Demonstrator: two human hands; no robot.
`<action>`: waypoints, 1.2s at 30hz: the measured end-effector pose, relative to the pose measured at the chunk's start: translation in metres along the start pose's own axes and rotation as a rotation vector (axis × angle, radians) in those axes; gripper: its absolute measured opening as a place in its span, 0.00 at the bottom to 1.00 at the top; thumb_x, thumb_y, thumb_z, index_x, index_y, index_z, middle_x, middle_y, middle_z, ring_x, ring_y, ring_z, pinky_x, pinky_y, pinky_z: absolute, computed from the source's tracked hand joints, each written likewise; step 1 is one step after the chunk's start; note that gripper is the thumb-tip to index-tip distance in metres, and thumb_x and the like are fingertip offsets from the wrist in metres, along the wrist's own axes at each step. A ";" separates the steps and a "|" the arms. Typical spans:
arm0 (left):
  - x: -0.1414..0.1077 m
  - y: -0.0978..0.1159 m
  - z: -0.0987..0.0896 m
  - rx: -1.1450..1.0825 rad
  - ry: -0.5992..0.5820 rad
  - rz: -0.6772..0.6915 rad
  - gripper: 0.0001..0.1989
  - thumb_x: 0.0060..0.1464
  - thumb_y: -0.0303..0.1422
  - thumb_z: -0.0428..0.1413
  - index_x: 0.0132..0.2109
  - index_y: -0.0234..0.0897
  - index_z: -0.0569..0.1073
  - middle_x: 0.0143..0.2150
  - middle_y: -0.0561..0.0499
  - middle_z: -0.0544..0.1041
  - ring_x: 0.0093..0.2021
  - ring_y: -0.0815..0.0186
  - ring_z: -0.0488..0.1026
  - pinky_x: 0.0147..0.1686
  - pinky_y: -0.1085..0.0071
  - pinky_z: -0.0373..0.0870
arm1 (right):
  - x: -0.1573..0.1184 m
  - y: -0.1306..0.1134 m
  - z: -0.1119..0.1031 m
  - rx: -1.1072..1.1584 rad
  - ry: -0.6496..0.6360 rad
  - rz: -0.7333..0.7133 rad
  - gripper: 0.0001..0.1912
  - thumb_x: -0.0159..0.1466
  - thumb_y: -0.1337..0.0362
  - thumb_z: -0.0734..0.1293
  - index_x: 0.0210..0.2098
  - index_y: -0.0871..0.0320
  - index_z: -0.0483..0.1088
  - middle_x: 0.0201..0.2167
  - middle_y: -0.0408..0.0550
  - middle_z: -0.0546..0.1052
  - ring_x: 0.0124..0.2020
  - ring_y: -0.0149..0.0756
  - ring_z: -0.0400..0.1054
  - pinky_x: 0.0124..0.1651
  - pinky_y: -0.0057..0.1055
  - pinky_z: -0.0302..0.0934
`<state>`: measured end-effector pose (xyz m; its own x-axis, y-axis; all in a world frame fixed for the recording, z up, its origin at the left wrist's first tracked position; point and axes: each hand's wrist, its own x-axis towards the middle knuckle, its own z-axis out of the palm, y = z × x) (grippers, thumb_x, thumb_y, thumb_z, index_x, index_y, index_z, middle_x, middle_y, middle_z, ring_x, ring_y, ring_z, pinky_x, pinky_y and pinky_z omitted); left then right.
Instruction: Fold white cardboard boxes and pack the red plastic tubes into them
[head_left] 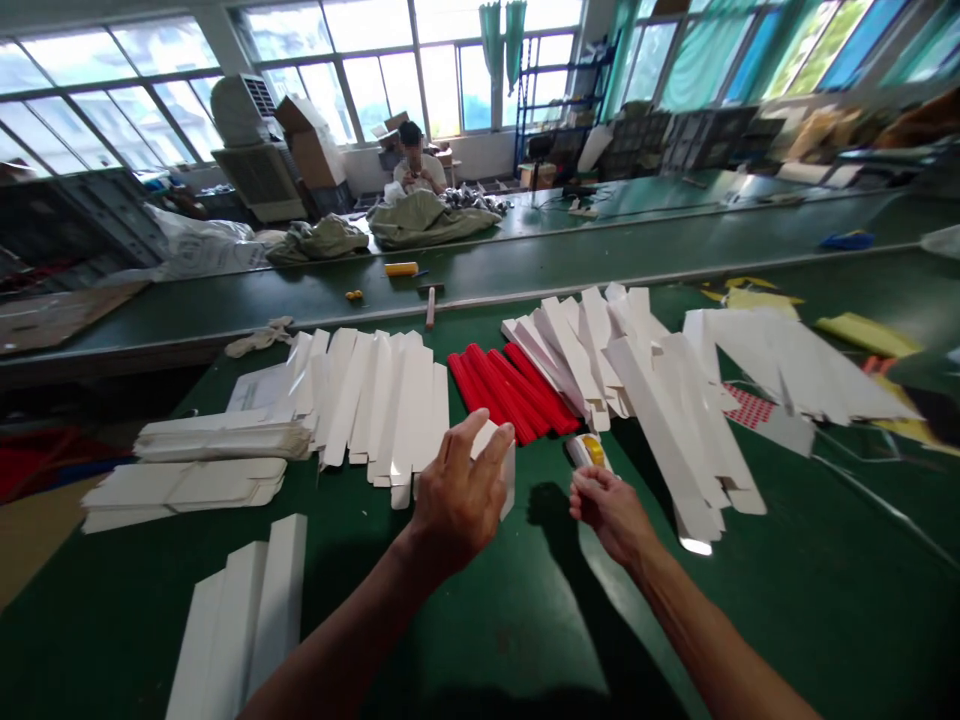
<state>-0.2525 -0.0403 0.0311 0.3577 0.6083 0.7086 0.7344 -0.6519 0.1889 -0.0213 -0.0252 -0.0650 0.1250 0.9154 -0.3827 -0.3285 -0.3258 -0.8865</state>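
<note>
My left hand (463,490) is over the middle of the green table, fingers bent and spread around a small white piece (508,480) that shows behind and between them. To its right, my right hand (611,508) has its fingertips pinched together. Just beyond those fingertips lies a white and yellow tape dispenser (589,450); whether they touch it or hold a bit of tape is too small to tell. Red ribbed tubes (502,390) lie beyond both hands. Flat white cartons (390,405) fan out to their left, and more white cartons (667,430) are piled to their right.
Bundled white cartons (217,440) lie at the left, with long white boxes (255,610) nearer me. White sheets (795,360) and yellow pieces (866,333) lie at the right. A yellow roll (401,269) and a hammer (430,305) lie farther back. Another person (418,165) sits beyond the tables.
</note>
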 end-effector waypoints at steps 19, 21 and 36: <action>0.001 0.015 0.011 0.079 -0.010 -0.199 0.30 0.61 0.28 0.47 0.67 0.20 0.50 0.58 0.30 0.66 0.55 0.51 0.65 0.54 0.55 0.69 | -0.063 -0.104 0.107 -0.313 -0.379 -0.317 0.14 0.56 0.56 0.72 0.28 0.62 0.72 0.19 0.45 0.76 0.18 0.29 0.68 0.23 0.25 0.64; 0.000 0.017 0.012 0.098 -0.005 -0.211 0.31 0.61 0.28 0.48 0.67 0.20 0.48 0.58 0.29 0.66 0.54 0.51 0.66 0.52 0.56 0.70 | -0.064 -0.109 0.108 -0.360 -0.375 -0.288 0.14 0.55 0.57 0.72 0.28 0.62 0.70 0.18 0.44 0.75 0.17 0.29 0.67 0.22 0.25 0.65; -0.003 0.027 0.019 0.066 0.082 -0.165 0.32 0.61 0.26 0.50 0.68 0.26 0.47 0.60 0.33 0.66 0.59 0.54 0.66 0.55 0.58 0.70 | -0.060 -0.137 0.108 -0.637 -0.305 0.019 0.18 0.50 0.62 0.76 0.24 0.56 0.61 0.13 0.39 0.71 0.12 0.30 0.64 0.11 0.26 0.62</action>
<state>-0.2227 -0.0513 0.0213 0.1824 0.6637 0.7254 0.8165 -0.5132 0.2643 -0.0851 -0.0097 0.1079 -0.1739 0.9031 -0.3925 0.2951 -0.3325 -0.8957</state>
